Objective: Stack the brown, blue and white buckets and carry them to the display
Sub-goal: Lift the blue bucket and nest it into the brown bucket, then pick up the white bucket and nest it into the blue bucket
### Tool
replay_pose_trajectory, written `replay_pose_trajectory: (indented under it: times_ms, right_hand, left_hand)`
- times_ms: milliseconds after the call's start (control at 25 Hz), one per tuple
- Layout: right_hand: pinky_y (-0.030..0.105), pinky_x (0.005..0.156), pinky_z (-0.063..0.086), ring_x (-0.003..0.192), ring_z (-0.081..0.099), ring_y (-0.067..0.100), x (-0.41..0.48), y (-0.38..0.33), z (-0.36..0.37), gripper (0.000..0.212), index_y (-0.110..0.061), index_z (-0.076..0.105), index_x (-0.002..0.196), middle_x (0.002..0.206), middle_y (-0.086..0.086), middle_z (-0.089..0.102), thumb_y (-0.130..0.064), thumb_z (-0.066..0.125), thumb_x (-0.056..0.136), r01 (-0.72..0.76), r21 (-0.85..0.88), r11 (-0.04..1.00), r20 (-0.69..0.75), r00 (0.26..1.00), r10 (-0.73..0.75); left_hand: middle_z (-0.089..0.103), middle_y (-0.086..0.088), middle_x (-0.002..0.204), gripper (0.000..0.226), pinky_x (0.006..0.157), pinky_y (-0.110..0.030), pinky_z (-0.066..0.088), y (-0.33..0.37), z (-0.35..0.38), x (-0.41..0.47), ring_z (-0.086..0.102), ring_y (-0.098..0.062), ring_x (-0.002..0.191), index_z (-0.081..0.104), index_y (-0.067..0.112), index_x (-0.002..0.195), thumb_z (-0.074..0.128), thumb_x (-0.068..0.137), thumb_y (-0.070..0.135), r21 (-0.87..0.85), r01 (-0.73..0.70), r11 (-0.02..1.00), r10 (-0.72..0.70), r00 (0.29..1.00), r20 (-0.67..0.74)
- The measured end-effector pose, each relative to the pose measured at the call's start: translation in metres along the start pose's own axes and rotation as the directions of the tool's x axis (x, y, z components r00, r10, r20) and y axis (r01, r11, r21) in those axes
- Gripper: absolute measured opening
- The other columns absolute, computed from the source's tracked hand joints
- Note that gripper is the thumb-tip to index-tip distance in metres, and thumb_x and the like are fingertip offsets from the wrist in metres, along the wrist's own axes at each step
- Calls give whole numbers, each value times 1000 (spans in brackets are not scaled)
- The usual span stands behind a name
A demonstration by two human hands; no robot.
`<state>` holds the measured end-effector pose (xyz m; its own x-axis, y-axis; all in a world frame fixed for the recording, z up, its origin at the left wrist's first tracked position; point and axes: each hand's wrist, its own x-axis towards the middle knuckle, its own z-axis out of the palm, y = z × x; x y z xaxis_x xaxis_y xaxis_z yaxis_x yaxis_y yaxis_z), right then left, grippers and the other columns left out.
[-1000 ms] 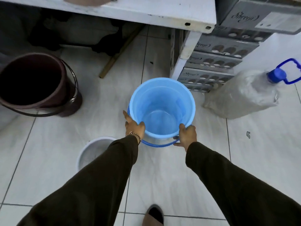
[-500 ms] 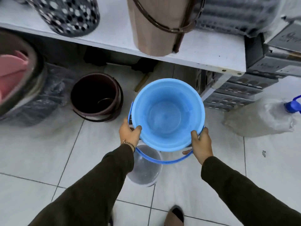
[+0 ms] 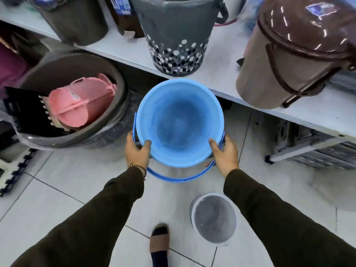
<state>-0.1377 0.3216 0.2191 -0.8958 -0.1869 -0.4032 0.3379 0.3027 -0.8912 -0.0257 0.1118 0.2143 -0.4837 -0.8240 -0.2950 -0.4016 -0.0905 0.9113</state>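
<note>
I hold the blue bucket (image 3: 179, 122) upright in the air with both hands, its empty inside facing me and its blue handle hanging down on my side. My left hand (image 3: 136, 151) grips the near-left rim, thumb inside. My right hand (image 3: 224, 155) grips the near-right rim the same way. The white bucket (image 3: 213, 218) stands on the floor tiles below my right forearm, apart from the blue one. No brown floor bucket shows in this view.
A white shelf (image 3: 227, 74) runs just beyond the blue bucket, carrying a grey dotted bin (image 3: 175, 45) and a tan bin with a brown lid (image 3: 289, 60). A large grey tub (image 3: 121, 87) with pink items sits on the floor at left. My foot (image 3: 159, 241) is below.
The blue bucket has come up off the floor and moved left along the shelf. The brown bucket has left the view; the white bucket now lies to the lower right.
</note>
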Motion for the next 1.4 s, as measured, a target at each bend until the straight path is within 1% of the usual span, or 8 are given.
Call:
replay_pose_trajectory:
  times_ms: [160,360,520,680,800,1000,1200,1400]
  right_hand:
    - [34,48,61,67,74,19,38,21,47,44,-10,55,131,121,5,62,-15,70,90,-104,35,994,-28,994,105]
    - [40,94,56,110,61,19,77,64,91,70,-18,42,145,126,2,59,4,69,84,-135,-60,989,-65,989,131]
    - [45,92,57,109,64,28,97,94,115,78,-16,44,138,125,6,61,6,79,72,-270,17,963,43,962,269]
    - [42,101,49,116,60,25,94,113,124,76,-14,45,139,124,2,59,-3,81,74,-421,28,906,178,894,410]
    - [33,110,38,137,45,22,81,125,115,79,-14,44,146,149,4,43,-21,82,77,-351,-136,926,135,920,368]
    - [32,119,24,151,21,16,46,134,77,76,-21,44,147,165,1,15,-40,76,81,-292,-301,908,164,922,351]
    - [29,114,25,150,24,18,6,157,19,74,-22,46,145,165,-1,13,-38,78,80,-349,-322,880,147,900,411]
    - [35,114,31,144,35,29,-33,230,-55,85,-19,29,154,162,9,21,-26,76,83,-396,-405,824,25,896,443]
  left_hand:
    - [63,-5,91,40,47,-28,60,-30,-6,59,67,-21,70,49,11,127,64,90,6,1,122,993,-122,990,72]
    - [67,-14,104,40,81,-57,59,-91,16,124,69,-41,98,56,17,114,69,79,3,59,282,958,-288,949,131]
    - [68,-16,110,60,88,-56,56,-127,32,146,68,-40,98,47,25,114,64,59,7,112,329,938,-343,929,139]
    - [62,-14,128,79,99,-51,52,-142,24,140,62,-37,113,37,20,142,66,71,6,191,415,890,-447,877,175]
    - [36,-16,154,81,115,-41,35,-145,11,122,40,-35,139,26,12,151,70,83,17,411,297,862,-391,906,164]
    - [12,-15,163,87,121,-51,15,-145,9,81,12,-34,151,15,18,153,63,85,42,758,-17,652,-214,955,205]
    - [20,-11,161,76,123,-50,12,-140,38,8,14,-34,150,22,17,152,58,88,37,738,-239,631,-51,937,346]
    - [28,-8,158,74,119,-32,22,-196,70,-85,29,-26,144,17,16,153,58,92,26,515,-237,824,-56,870,489]
